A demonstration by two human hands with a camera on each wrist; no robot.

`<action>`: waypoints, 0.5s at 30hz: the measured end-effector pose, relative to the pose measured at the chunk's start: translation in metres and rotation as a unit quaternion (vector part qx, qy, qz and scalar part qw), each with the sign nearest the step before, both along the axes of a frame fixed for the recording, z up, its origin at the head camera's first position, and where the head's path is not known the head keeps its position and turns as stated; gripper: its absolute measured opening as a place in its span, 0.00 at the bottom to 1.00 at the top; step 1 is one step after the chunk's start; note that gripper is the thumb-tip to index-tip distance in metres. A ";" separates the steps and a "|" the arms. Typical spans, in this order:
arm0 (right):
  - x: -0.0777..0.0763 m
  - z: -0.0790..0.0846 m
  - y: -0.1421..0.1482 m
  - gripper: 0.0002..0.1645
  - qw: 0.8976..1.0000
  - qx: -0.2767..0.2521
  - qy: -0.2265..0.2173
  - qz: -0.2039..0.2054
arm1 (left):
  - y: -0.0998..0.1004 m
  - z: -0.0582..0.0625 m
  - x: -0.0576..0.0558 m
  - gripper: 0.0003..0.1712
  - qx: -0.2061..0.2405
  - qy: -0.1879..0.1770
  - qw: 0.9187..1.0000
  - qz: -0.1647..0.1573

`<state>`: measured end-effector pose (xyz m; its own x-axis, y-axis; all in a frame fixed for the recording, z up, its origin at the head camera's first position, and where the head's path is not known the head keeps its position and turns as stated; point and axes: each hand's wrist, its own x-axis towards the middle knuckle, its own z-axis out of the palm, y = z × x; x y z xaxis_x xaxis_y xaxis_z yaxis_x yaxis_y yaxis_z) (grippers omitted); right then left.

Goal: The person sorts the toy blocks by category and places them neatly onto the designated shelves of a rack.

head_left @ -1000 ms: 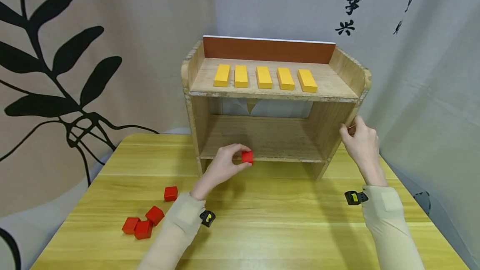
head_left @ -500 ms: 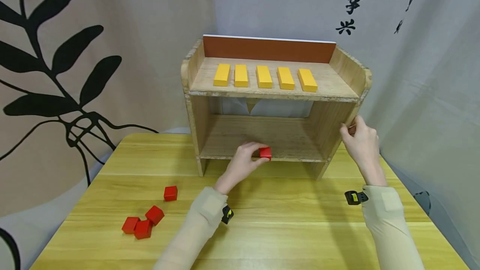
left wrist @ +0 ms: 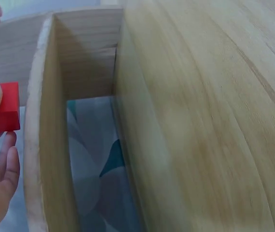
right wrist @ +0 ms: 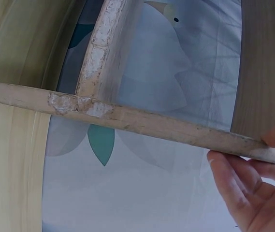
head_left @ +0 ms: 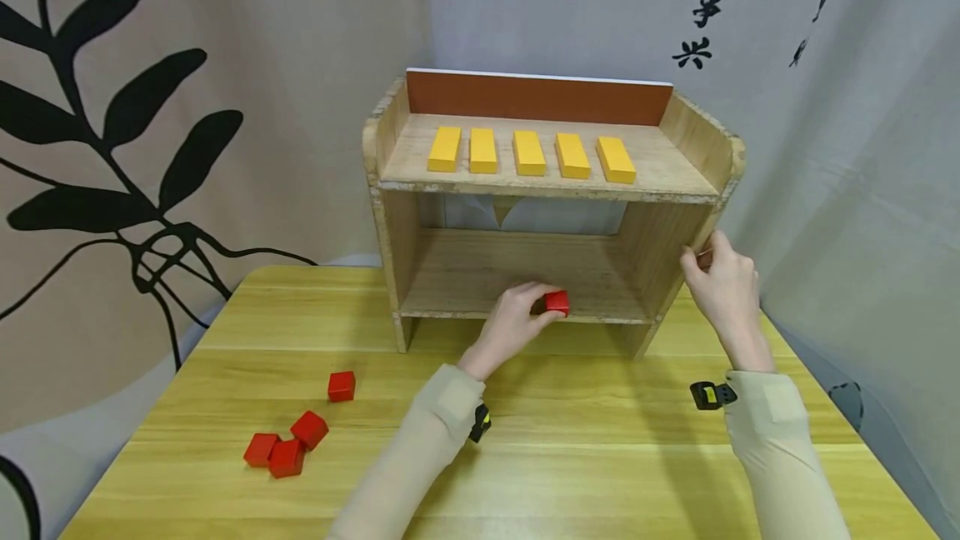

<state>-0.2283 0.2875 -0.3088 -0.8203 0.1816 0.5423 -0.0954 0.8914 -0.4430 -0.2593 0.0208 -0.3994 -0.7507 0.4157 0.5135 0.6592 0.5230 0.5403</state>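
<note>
Between thumb and fingers my left hand [head_left: 512, 325] pinches a small red cube [head_left: 557, 302], just before the front edge of the lower shelf. The left wrist view shows the same red cube [left wrist: 6, 106] close beside the shelf board [left wrist: 39, 125]. My right hand [head_left: 723, 283] grips the right side panel of the wooden shelf unit [head_left: 525, 319]; in the right wrist view the thumb and fingers [right wrist: 229, 179] lie on either side of the panel's edge [right wrist: 166, 129]. Several yellow blocks [head_left: 529, 154] stand in a row on the upper shelf.
At the left of the wooden table [head_left: 600, 457] lie several loose red cubes: one red cube [head_left: 341, 387] apart, the others, such as this red cube [head_left: 286, 459], clustered nearer the front. Printed curtains [head_left: 300, 90] hang behind. The unit's reddish-brown back panel [head_left: 536, 98] rises behind the yellow blocks.
Along the front of the lower shelf, my left hand has carried the red cube to the right and slightly up. The right hand keeps its place on the side panel.
</note>
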 end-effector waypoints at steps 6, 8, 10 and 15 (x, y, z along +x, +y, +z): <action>0.000 0.000 0.000 0.17 1.000 0.000 0.002 -0.003 | 0.012 -0.004 -0.003 0.19 -0.007 0.025 1.000 0.013; 0.000 0.000 0.000 0.17 1.000 0.001 0.005 -0.003 | 0.014 -0.008 -0.004 0.17 -0.008 0.050 0.998 0.023; 0.000 0.000 -0.001 0.17 1.000 0.002 0.007 -0.002 | 0.016 -0.011 -0.003 0.15 -0.010 0.085 0.996 0.033; 0.001 0.000 -0.001 0.17 1.000 0.004 0.008 0.001 | 0.014 -0.019 -0.001 0.11 -0.037 0.189 0.979 0.066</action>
